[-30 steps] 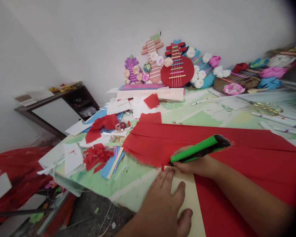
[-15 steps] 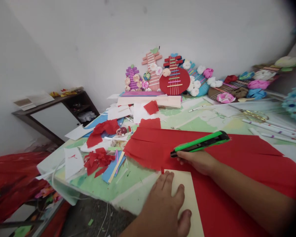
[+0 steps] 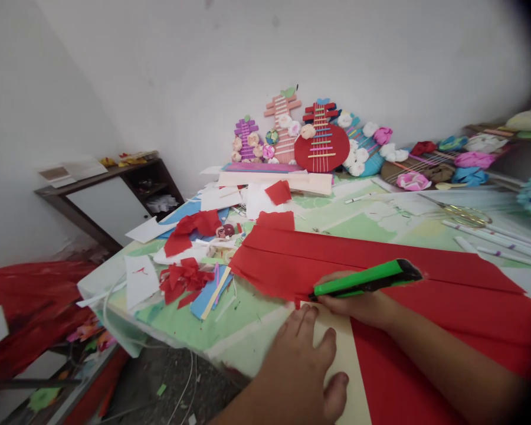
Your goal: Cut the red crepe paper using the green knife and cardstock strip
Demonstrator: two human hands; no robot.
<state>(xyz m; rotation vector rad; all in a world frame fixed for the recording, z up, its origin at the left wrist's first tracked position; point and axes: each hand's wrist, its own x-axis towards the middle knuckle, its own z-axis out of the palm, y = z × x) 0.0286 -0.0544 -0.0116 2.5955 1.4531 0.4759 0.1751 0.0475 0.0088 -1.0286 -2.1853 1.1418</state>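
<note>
My right hand [image 3: 358, 306] grips a green and black utility knife [image 3: 367, 278]. The knife's tip points left and sits at the top edge of a cream card [image 3: 349, 366], near my left fingertips; whether the blade touches is too small to tell. My left hand [image 3: 298, 360] lies flat with fingers spread, pressing on the card. Under the card and both hands spreads a large red sheet [image 3: 402, 348] of paper or thin fabric with creases. A small red tab pokes out by the card's upper left corner.
Red scraps [image 3: 183, 280], blue strips [image 3: 210, 292] and white paper [image 3: 140, 282] lie at the left. Scissors [image 3: 462, 213] and white sticks [image 3: 504, 239] are at the right. Decorated paper instruments [image 3: 323, 144] lean on the wall. A low cabinet [image 3: 108, 203] stands beyond the table.
My right hand has brought the knife down to the card's top edge, close to my left fingertips. My left hand stays flat on the card. The whole view has shifted slightly.
</note>
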